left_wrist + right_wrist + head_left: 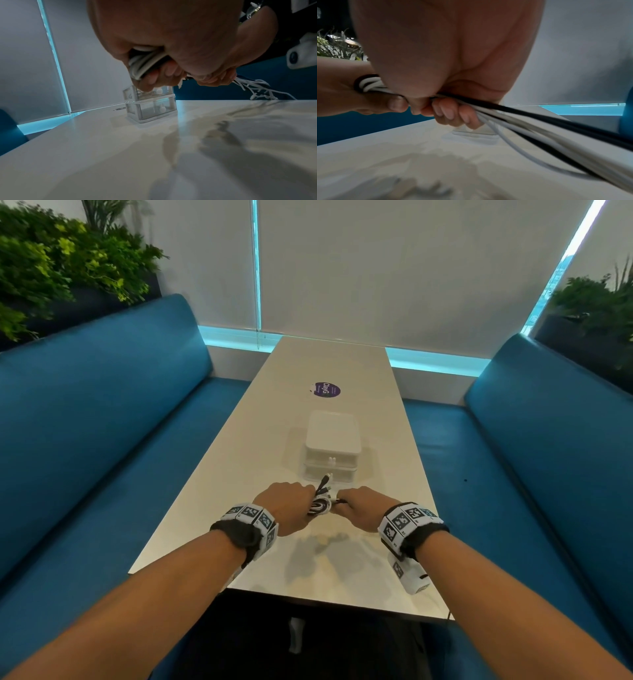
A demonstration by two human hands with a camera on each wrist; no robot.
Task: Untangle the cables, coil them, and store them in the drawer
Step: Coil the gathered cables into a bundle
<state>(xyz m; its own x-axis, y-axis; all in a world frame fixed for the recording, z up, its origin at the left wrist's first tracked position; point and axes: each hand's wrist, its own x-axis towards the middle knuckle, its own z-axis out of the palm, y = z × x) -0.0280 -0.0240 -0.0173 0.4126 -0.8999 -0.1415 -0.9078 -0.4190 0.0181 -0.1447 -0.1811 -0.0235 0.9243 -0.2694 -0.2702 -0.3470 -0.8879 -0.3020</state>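
Both hands are closed on one bundle of black and white cables [320, 501] above the table [260, 460]: left hand [289, 510] curled round the coil, right hand [359, 508] gripping the strands. The drawer unit [332, 446] stands just beyond at 12 o'clock, with bare tabletop at 9 and 3 o'clock out to its edges.

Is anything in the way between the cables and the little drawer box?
Nothing sits between them. Both hands, left hand and right hand, hold the cables just before the drawer box, over bare table. Both drawers look closed.

cables [320, 501] between hands | drawer unit [331, 446] behind, on table [239, 474]
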